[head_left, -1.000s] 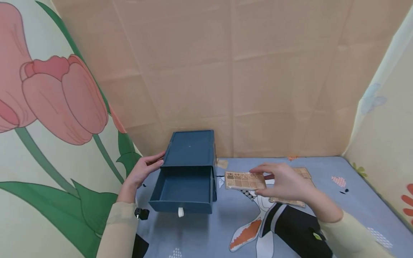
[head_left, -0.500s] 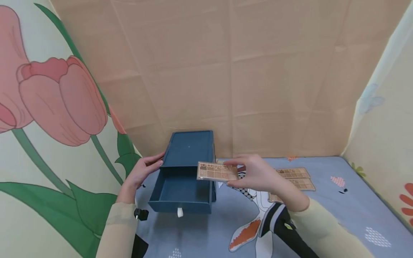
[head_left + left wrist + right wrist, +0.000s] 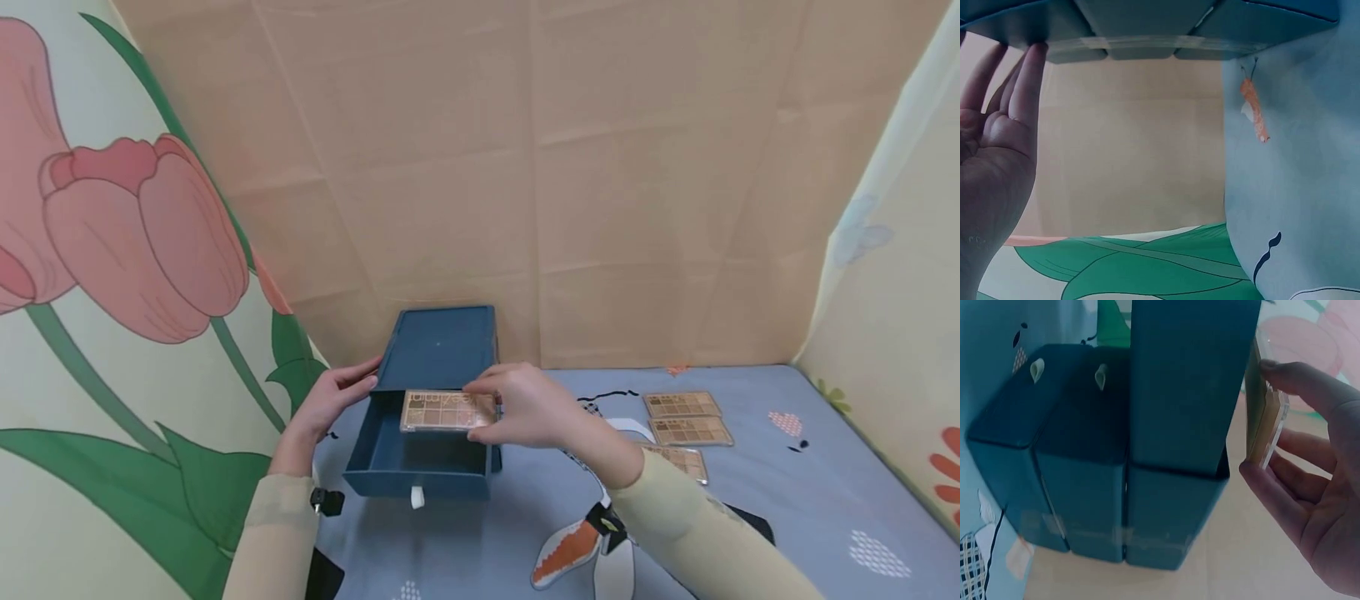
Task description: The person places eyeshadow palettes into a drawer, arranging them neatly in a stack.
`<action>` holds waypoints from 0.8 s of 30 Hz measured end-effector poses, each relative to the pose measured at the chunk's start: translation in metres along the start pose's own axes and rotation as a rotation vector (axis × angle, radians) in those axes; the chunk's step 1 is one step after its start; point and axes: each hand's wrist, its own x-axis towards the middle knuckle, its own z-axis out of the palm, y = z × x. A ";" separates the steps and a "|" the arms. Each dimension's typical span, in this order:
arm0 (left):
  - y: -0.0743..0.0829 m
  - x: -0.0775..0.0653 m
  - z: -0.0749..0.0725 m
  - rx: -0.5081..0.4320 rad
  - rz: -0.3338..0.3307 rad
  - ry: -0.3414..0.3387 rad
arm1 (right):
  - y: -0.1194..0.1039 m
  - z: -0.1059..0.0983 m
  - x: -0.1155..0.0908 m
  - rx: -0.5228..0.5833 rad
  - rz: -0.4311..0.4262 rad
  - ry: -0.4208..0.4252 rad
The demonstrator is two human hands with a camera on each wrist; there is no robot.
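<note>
My right hand (image 3: 525, 404) pinches an eyeshadow palette (image 3: 442, 411) with a clear lid and a grid of brown pans, thumb on one side and fingers on the other. It hovers over the pulled-out top drawer (image 3: 450, 483) of a blue drawer unit (image 3: 438, 346). The right wrist view shows the palette (image 3: 1264, 419) edge-on beside that drawer (image 3: 1191, 381), apart from it. On the unit's left side rests my left hand (image 3: 333, 400), its fingers extended; the left wrist view shows fingertips (image 3: 1036, 56) touching the unit's wall (image 3: 1141, 31). The visible drawer interior holds nothing.
Several more palettes lie on the blue patterned cloth to the right: one at the back (image 3: 682, 404), another touching it (image 3: 693, 431), and one nearer (image 3: 682, 462), partly behind my right forearm. White loop pulls (image 3: 1101, 376) stick out from the lower drawers. A beige sheet (image 3: 675, 208) hangs behind.
My right hand has carried the palette leftward from above the cloth to over the drawer, uncovering the palettes on the right. The left hand keeps its place on the unit.
</note>
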 end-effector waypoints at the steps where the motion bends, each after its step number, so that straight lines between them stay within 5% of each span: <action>1: 0.000 0.000 0.000 -0.001 -0.001 0.000 | -0.003 0.002 0.003 -0.012 -0.002 -0.002; 12: 0.001 -0.001 0.001 0.021 0.001 0.003 | -0.026 0.030 0.029 -0.128 0.030 -0.081; 24: 0.001 0.002 0.004 0.039 0.025 -0.005 | -0.025 0.047 0.031 -0.300 0.031 -0.118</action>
